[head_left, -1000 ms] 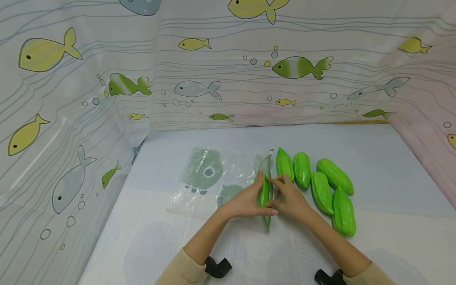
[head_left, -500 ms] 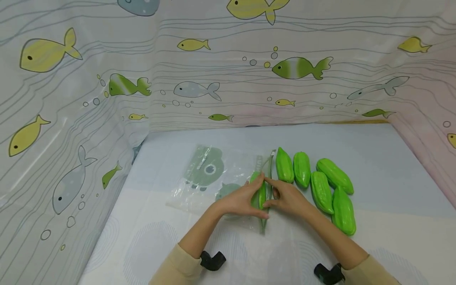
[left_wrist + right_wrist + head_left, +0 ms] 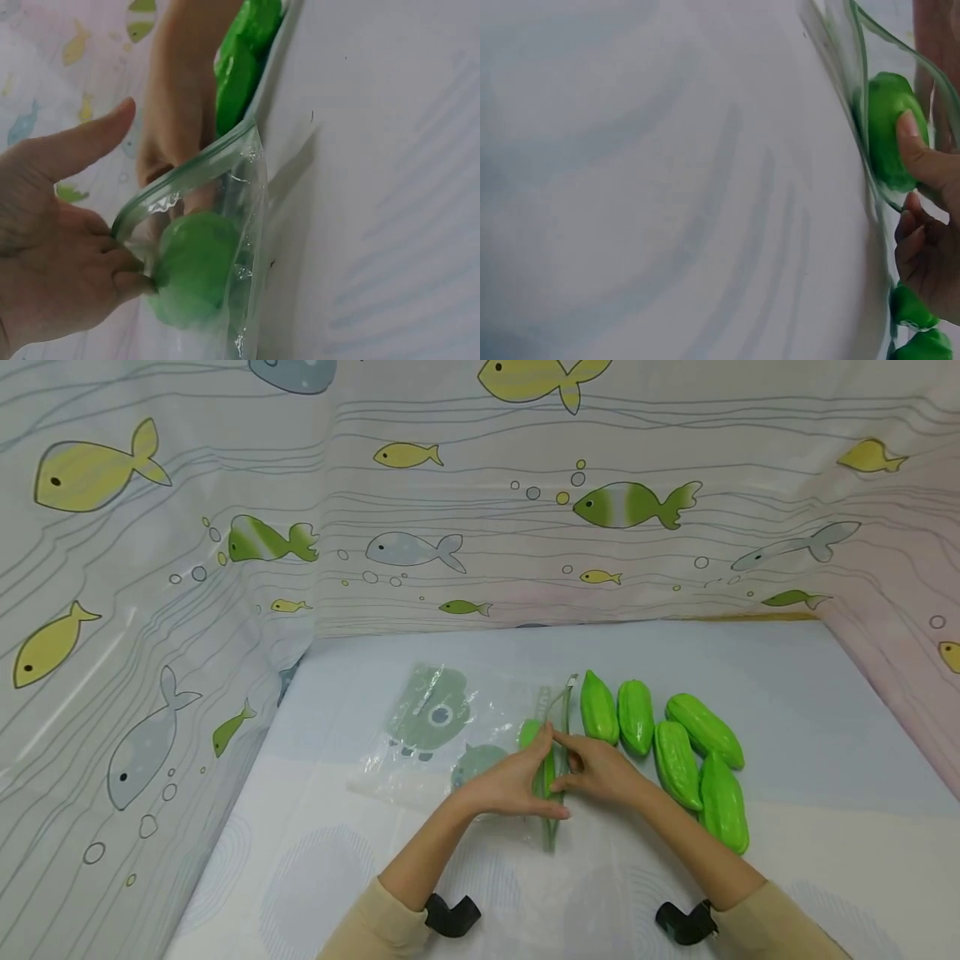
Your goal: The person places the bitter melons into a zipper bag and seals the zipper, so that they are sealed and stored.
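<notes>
A clear zip-top bag (image 3: pixel 495 697) with green monster prints lies on the table, its mouth spread toward the right. My left hand (image 3: pixel 504 783) hooks curled fingers over the bag's edge, the thumb stretched away from them, as the left wrist view shows. At the opening, my right hand (image 3: pixel 603 772) holds a glossy green ridged fruit (image 3: pixel 889 131). In the right wrist view its thumb lies on the fruit, the other fingers curled close to the rim. Seen from the left wrist, the fruit shows through the plastic just inside the mouth.
Several more green fruits (image 3: pixel 636 717) lie in a loose group to the right of the bag. Fish-printed curtains (image 3: pixel 480 510) stand behind and beside the pale table (image 3: pixel 315 710). A black curved piece (image 3: pixel 452 916) sits at each cuff.
The held fruit has gone leftward, farther into the bag, with my right hand following it. My left hand has shifted slightly left with the bag's edge. The other fruits stay put.
</notes>
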{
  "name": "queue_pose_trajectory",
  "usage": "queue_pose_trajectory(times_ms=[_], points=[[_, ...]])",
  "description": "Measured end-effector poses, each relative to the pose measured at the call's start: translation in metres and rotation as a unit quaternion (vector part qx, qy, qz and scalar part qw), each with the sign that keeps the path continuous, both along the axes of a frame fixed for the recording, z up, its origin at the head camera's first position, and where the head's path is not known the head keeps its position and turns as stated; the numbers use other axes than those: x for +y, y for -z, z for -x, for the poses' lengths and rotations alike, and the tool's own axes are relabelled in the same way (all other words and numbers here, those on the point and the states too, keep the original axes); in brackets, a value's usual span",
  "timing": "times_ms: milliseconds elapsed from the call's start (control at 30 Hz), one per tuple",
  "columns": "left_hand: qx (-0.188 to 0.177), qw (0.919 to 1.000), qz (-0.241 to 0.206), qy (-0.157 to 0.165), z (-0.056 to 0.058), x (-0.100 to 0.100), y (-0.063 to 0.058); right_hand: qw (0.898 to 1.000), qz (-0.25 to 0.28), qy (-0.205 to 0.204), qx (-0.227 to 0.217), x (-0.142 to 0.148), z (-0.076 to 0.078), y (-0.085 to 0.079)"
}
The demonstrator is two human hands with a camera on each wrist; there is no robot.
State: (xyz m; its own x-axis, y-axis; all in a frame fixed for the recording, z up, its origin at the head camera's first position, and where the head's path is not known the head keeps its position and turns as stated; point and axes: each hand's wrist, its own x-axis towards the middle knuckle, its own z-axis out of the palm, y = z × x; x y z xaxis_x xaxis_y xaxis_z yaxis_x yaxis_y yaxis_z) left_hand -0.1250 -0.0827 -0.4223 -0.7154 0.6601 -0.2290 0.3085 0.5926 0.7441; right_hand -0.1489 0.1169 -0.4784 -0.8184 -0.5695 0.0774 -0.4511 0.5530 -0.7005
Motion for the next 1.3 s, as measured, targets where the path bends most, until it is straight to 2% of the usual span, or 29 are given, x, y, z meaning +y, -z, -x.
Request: queue_pose_trajectory(times_ms=[167, 300, 400, 533, 600, 800, 933, 1133, 1300], points=[[0.006, 1.0000, 0.005, 0.000, -0.001, 0.002, -0.004, 0.999, -0.008, -0.005, 0.030, 0.003, 0.000, 0.001], [0.001, 0.9999, 0.008, -0.007, -0.002, 0.004, -0.005, 0.999, -0.012, -0.008, 0.031, 0.003, -0.001, 0.001], [-0.006, 0.9998, 0.005, -0.019, -0.002, 0.003, -0.004, 0.999, -0.009, 0.010, 0.031, 0.004, -0.005, -0.002], [-0.013, 0.9994, -0.006, -0.031, -0.001, 0.002, -0.001, 0.998, 0.011, 0.063, 0.026, 0.006, -0.018, -0.011], [-0.011, 0.9993, -0.010, -0.034, -0.001, 0.002, -0.001, 0.997, 0.016, 0.072, 0.014, 0.010, -0.027, -0.016], [0.004, 0.9989, -0.007, -0.045, -0.001, 0.003, -0.004, 0.999, -0.011, 0.022, -0.025, 0.014, -0.055, -0.019], [0.008, 0.9988, 0.000, -0.049, -0.001, 0.004, -0.005, 0.999, -0.024, 0.026, -0.016, 0.008, -0.062, -0.014], [0.050, 0.9972, 0.036, -0.041, -0.002, 0.004, -0.007, 1.000, -0.024, 0.015, -0.005, 0.011, -0.059, -0.014], [0.122, 0.9859, 0.103, -0.050, -0.003, 0.002, 0.005, 1.000, 0.001, -0.019, -0.008, 0.022, -0.054, -0.015]])
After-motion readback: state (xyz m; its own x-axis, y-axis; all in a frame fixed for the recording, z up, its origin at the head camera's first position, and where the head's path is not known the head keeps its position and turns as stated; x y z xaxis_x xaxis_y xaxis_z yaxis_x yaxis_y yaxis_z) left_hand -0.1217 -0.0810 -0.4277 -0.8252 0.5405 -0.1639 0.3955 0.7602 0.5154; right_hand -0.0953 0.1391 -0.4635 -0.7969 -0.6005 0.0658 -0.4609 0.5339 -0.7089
